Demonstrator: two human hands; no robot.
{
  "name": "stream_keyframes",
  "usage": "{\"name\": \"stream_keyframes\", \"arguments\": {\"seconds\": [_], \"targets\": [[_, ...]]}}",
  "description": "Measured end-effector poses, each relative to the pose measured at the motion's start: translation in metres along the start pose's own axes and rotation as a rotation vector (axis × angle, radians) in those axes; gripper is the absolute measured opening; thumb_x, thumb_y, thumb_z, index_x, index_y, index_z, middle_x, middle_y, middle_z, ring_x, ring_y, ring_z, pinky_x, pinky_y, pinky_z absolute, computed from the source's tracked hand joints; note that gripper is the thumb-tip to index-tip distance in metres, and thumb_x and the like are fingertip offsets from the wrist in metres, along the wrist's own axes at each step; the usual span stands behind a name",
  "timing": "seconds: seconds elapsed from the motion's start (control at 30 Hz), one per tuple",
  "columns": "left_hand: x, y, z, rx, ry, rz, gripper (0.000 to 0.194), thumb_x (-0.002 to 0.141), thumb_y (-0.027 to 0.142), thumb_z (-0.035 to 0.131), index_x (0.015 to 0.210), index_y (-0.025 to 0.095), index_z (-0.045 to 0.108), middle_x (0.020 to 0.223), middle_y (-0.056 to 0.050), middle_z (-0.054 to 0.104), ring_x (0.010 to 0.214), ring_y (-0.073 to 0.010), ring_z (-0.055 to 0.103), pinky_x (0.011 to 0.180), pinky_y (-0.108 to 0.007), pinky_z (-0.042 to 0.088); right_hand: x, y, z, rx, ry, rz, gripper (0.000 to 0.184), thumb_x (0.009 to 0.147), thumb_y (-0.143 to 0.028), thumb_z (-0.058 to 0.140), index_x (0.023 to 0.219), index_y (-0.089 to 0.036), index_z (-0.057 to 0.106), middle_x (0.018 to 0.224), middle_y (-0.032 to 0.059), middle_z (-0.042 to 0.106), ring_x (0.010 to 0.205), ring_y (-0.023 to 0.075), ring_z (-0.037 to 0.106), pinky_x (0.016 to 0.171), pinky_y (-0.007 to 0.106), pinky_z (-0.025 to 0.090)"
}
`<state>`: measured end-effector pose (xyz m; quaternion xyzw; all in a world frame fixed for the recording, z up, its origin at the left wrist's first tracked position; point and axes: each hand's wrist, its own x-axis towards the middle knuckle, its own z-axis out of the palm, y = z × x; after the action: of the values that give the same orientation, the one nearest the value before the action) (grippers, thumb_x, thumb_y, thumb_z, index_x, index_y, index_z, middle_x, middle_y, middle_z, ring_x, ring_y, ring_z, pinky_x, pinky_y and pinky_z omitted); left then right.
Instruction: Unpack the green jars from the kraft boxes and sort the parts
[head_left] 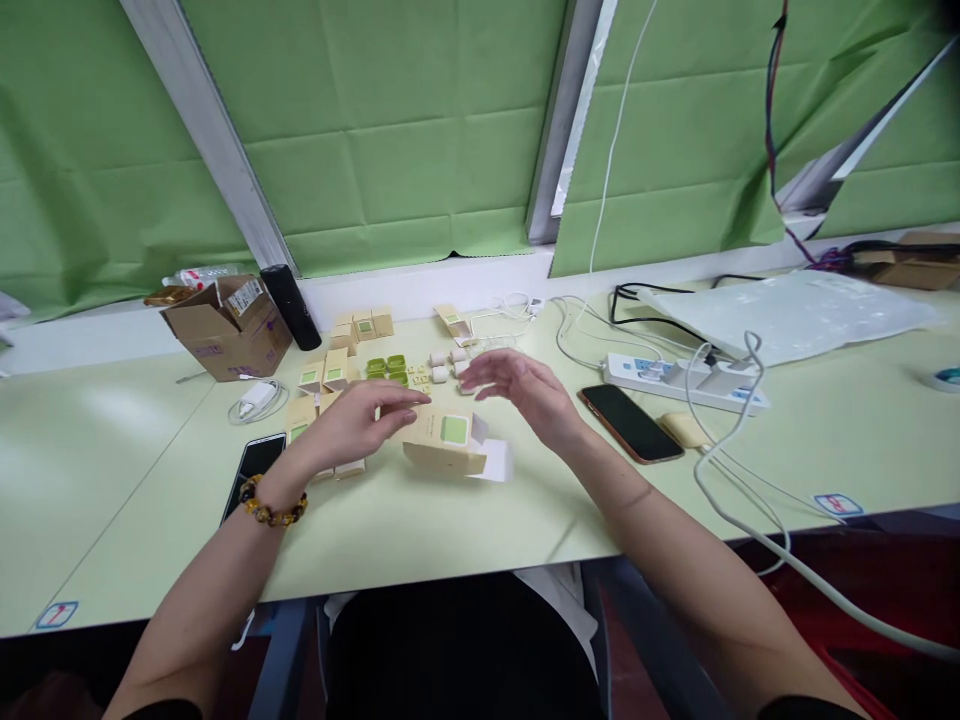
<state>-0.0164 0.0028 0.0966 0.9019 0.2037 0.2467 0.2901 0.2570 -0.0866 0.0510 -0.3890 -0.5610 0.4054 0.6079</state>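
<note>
A small kraft cardboard box [435, 430] with a green square printed on top lies in front of me, its white-lined end flap open to the right. My left hand [367, 425] is at the box's far left corner, fingers stretched out and thumb apart; the fingertips seem to touch it. To the right of the box my right hand [525, 395] hovers with spread, slightly bent fingers and nothing in them. Just behind the hands are several small white cases [439, 372], green silicone covers [386, 368] and tiny yellowish pieces [420, 378].
More kraft boxes [337, 368] stand left, partly behind my left arm. A phone [255, 462] lies by my left wrist, another phone [630, 422] right of my right hand. A power strip [682, 382] with loose cables, a carton [229, 330] and a black cylinder [291, 305] stand farther back.
</note>
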Motion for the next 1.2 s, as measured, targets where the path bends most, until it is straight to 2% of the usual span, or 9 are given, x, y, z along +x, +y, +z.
{"name": "stream_keyframes", "arguments": {"seconds": [0.1, 0.2, 0.43, 0.57, 0.7, 0.83, 1.03, 1.1, 1.2], "targets": [[0.02, 0.019, -0.015, 0.058, -0.158, 0.146, 0.022, 0.097, 0.031, 0.07, 0.113, 0.03, 0.085, 0.096, -0.005, 0.08, 0.089, -0.0216, 0.071, 0.084, -0.033, 0.054, 0.0, 0.002, 0.005, 0.134, -0.264, 0.214, 0.072, 0.084, -0.087, 0.063, 0.118, -0.024, 0.071, 0.116, 0.011, 0.08, 0.102, 0.0281, 0.077, 0.088, 0.041, 0.061], [0.041, 0.034, -0.021, -0.007, -0.236, 0.193, 0.019, 0.094, 0.027, 0.074, 0.108, 0.031, 0.086, 0.093, -0.005, 0.078, 0.083, -0.0195, 0.07, 0.08, -0.032, 0.053, -0.004, 0.006, 0.014, 0.205, -0.366, 0.311, 0.066, 0.084, -0.077, 0.074, 0.125, -0.025, 0.069, 0.116, 0.0088, 0.08, 0.101, 0.0262, 0.077, 0.087, 0.038, 0.061], [0.063, 0.035, -0.011, -0.203, -0.19, 0.235, 0.015, 0.09, 0.023, 0.077, 0.101, 0.026, 0.087, 0.101, -0.007, 0.079, 0.094, -0.0212, 0.073, 0.087, -0.035, 0.056, -0.012, 0.007, 0.02, 0.286, -0.393, 0.347, 0.069, 0.082, -0.065, 0.081, 0.14, -0.031, 0.062, 0.127, 0.0079, 0.076, 0.108, 0.0276, 0.077, 0.087, 0.039, 0.063], [0.067, 0.029, -0.006, -0.214, -0.193, 0.248, 0.017, 0.093, 0.023, 0.072, 0.103, 0.025, 0.086, 0.103, -0.007, 0.079, 0.095, -0.0206, 0.073, 0.085, -0.034, 0.057, -0.012, 0.006, 0.025, 0.405, -0.523, 0.389, 0.088, 0.079, -0.068, 0.082, 0.152, -0.033, 0.048, 0.131, 0.0127, 0.075, 0.111, 0.0347, 0.078, 0.094, 0.054, 0.06], [0.071, 0.029, -0.003, -0.2, -0.195, 0.256, 0.017, 0.093, 0.023, 0.07, 0.102, 0.024, 0.084, 0.104, -0.007, 0.079, 0.095, -0.0204, 0.073, 0.083, -0.034, 0.057, -0.013, 0.01, 0.032, 0.525, -0.606, 0.417, 0.082, 0.081, -0.06, 0.085, 0.148, -0.033, 0.046, 0.139, 0.0139, 0.071, 0.117, 0.0358, 0.076, 0.104, 0.059, 0.055], [0.071, 0.025, 0.003, -0.179, -0.062, 0.296, 0.028, 0.096, 0.024, 0.069, 0.122, 0.028, 0.077, 0.126, -0.007, 0.077, 0.12, -0.0232, 0.07, 0.1, -0.039, 0.056, -0.014, 0.018, 0.034, 0.511, -0.475, 0.362, 0.074, 0.083, -0.053, 0.086, 0.144, -0.029, 0.05, 0.126, 0.0113, 0.078, 0.107, 0.0308, 0.079, 0.096, 0.049, 0.06], [0.041, 0.008, 0.018, -0.298, 0.426, 0.09, 0.04, 0.1, 0.041, 0.068, 0.135, 0.024, 0.062, 0.127, -0.013, 0.074, 0.126, -0.0259, 0.067, 0.097, -0.039, 0.059, -0.007, 0.026, 0.029, 0.374, 0.028, 0.242, 0.053, 0.067, -0.04, 0.098, 0.109, -0.02, 0.073, 0.107, 0.0084, 0.084, 0.088, 0.0249, 0.08, 0.079, 0.035, 0.063], [0.025, 0.003, 0.028, -0.355, 0.443, -0.043, 0.045, 0.098, 0.047, 0.07, 0.134, 0.022, 0.058, 0.12, -0.012, 0.075, 0.12, -0.0261, 0.07, 0.089, -0.038, 0.063, -0.005, 0.026, 0.027, 0.356, 0.157, 0.223, 0.052, 0.065, -0.041, 0.099, 0.106, -0.019, 0.076, 0.108, 0.0097, 0.084, 0.093, 0.0283, 0.08, 0.083, 0.039, 0.064], [0.005, -0.004, 0.049, -0.395, 0.256, -0.271, 0.047, 0.094, 0.053, 0.073, 0.125, 0.021, 0.058, 0.103, -0.01, 0.077, 0.103, -0.0261, 0.074, 0.072, -0.036, 0.067, -0.003, 0.026, 0.026, 0.348, 0.237, 0.203, 0.053, 0.064, -0.043, 0.099, 0.107, -0.019, 0.078, 0.112, 0.0109, 0.083, 0.1, 0.0313, 0.079, 0.088, 0.043, 0.063]]}}
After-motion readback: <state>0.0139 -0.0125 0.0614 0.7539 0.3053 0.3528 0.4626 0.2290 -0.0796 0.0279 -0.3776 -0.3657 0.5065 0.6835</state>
